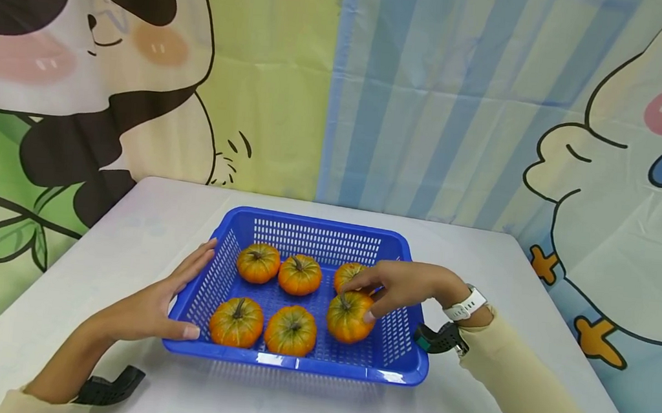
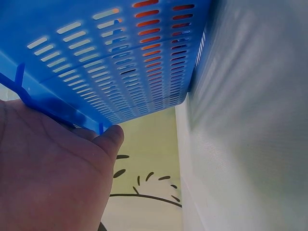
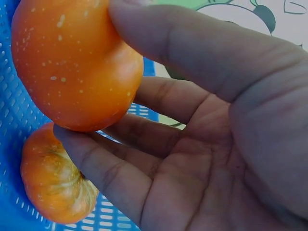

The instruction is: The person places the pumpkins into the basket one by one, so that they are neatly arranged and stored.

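Observation:
A blue plastic basket (image 1: 318, 363) with slotted walls holds several small orange pumpkins. My right hand (image 1: 403, 290) pinches one pumpkin (image 1: 348, 321) between thumb and fingers at the basket's right side; the right wrist view shows its smooth, speckled skin. Partly hidden behind that hand is another pumpkin (image 1: 349, 273). My left hand (image 1: 144, 312) rests against the basket's left side, fingers fairly straight along the rim and thumb at the front corner. In the left wrist view, the palm lies beside the rim, and orange shows through the slots of the wall (image 2: 120, 62).
Two pumpkins stand at the back left, one pumpkin (image 1: 258, 263) beside another pumpkin (image 1: 300, 275). Nearer the front are a pumpkin (image 1: 237, 322) and another pumpkin (image 1: 291, 330). The basket is on a white table (image 1: 466, 269). Behind it hangs a cartoon-printed curtain (image 1: 433, 98).

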The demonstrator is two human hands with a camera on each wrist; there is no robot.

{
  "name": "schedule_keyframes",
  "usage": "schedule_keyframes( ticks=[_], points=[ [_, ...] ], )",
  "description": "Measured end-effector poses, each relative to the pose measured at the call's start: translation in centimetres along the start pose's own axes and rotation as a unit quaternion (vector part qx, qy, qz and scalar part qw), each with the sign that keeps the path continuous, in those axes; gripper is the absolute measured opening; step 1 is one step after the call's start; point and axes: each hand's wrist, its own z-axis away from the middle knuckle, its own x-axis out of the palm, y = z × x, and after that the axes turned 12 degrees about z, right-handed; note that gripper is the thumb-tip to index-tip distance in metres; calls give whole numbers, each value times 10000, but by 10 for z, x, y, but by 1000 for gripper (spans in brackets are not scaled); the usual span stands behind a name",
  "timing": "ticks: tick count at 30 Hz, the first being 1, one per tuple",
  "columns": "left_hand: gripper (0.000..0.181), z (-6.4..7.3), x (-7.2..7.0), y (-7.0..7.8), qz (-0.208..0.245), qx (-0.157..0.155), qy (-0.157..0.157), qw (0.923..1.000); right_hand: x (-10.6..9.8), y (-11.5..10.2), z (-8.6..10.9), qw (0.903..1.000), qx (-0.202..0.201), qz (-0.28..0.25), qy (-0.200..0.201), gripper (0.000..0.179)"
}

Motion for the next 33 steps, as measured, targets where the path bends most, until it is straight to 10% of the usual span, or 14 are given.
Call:
schedule_keyframes(
  ticks=[33],
  points=[
    [110, -1, 1, 0, -38, -122, 70, 9999, 8, -10, -35, 9916, 680, 666, -872, 59]
  ],
)
